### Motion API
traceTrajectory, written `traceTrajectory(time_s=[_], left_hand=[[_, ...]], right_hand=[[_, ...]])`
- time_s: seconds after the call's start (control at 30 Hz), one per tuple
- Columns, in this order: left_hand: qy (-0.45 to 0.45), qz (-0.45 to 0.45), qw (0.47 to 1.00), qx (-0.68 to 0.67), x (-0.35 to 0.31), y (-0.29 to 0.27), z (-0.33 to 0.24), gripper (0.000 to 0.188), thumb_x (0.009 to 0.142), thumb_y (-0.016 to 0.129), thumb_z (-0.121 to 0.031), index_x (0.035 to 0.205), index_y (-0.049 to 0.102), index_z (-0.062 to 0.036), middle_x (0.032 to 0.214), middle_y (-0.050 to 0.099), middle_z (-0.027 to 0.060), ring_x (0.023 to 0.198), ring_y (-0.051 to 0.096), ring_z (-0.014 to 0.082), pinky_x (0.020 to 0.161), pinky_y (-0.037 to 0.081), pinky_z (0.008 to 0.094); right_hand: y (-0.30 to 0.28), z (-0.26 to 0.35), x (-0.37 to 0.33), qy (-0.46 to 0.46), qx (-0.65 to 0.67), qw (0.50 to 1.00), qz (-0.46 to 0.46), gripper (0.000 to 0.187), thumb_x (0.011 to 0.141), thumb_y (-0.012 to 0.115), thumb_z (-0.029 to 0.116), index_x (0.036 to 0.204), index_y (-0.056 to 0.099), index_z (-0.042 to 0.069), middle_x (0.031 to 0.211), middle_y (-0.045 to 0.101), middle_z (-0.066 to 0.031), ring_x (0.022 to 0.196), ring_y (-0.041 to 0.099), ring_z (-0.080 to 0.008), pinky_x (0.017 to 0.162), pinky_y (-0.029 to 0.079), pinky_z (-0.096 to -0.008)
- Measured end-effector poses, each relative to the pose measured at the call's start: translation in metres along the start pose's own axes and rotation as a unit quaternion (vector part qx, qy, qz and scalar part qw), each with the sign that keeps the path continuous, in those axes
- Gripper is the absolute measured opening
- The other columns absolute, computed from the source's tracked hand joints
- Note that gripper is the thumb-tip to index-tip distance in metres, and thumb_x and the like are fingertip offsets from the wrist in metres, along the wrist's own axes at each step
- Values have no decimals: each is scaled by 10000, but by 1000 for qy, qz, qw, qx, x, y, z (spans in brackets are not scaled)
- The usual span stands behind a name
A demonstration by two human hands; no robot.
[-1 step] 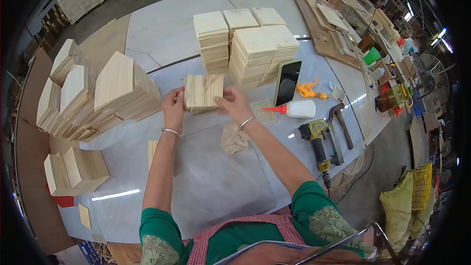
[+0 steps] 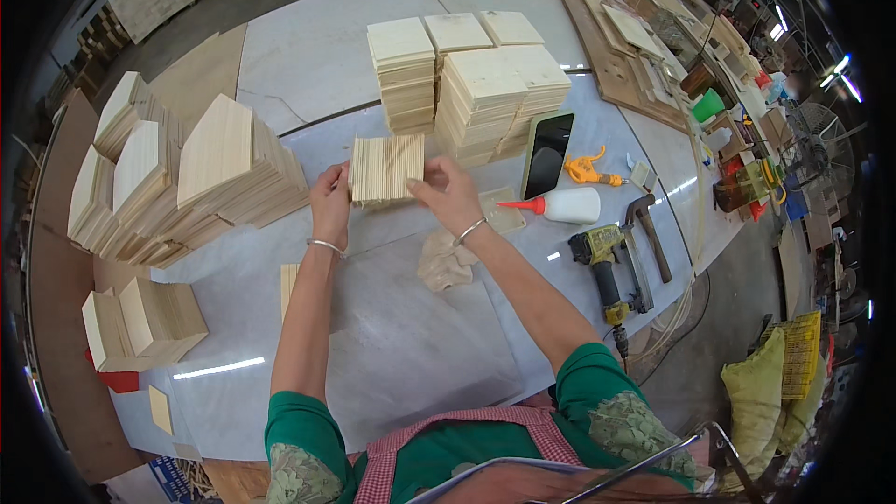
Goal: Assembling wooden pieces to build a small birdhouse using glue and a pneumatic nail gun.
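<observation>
Between my two hands is a bundle of thin wooden boards [image 2: 387,171], its striped edges facing up. My left hand [image 2: 330,201] grips the left end of the bundle. On the right end my right hand [image 2: 446,192] is closed, its thumb pressing the near corner. Beneath my right wrist a crumpled beige cloth [image 2: 445,261] lies on the table. Just beyond the bundle stand tall stacks of pale wooden boards [image 2: 481,79]. A small strip of wood [image 2: 288,289] lies partly hidden behind my left forearm.
Pointed wooden boards [image 2: 217,154] stand in rows at the left, with shorter wooden blocks [image 2: 154,322] nearer. To the right are a phone [image 2: 548,157], an orange air blow gun [image 2: 590,168], a white glue bottle [image 2: 571,206], a nail gun [image 2: 605,266] and a hammer [image 2: 651,233].
The bundle has tipped slightly between my hands, so more of its striped edges and less of its underside shadow show. Both hands keep their hold in nearly the same place.
</observation>
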State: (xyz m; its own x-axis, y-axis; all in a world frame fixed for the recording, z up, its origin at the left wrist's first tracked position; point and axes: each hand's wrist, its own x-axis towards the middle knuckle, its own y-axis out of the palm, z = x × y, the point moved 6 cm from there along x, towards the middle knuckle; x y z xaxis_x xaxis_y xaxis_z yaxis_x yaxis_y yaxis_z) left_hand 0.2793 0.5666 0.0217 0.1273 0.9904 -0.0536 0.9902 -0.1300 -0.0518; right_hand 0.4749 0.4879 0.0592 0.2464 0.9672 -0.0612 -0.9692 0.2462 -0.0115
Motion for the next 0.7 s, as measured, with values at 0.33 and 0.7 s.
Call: traceTrajectory(time_s=[0.33,0.7], left_hand=[[-162,97,951,-244,3,60,17,456,993,400,-384,1160,544,16,1020,640,105,898,604,186,792,475,343],[-16,-13,989,144,49,40,29,311,955,491,-246,931,654,18,853,653,112,712,620,242,708,489,361]], right_hand=[[12,58,-17,-353,-419,835,-50,357,751,652,149,1081,599,23,1077,546,-115,995,494,-313,835,451,-392],[10,36,-13,-308,-394,862,-84,260,780,619,107,1032,673,76,1181,513,-191,1088,472,-346,939,414,-382]])
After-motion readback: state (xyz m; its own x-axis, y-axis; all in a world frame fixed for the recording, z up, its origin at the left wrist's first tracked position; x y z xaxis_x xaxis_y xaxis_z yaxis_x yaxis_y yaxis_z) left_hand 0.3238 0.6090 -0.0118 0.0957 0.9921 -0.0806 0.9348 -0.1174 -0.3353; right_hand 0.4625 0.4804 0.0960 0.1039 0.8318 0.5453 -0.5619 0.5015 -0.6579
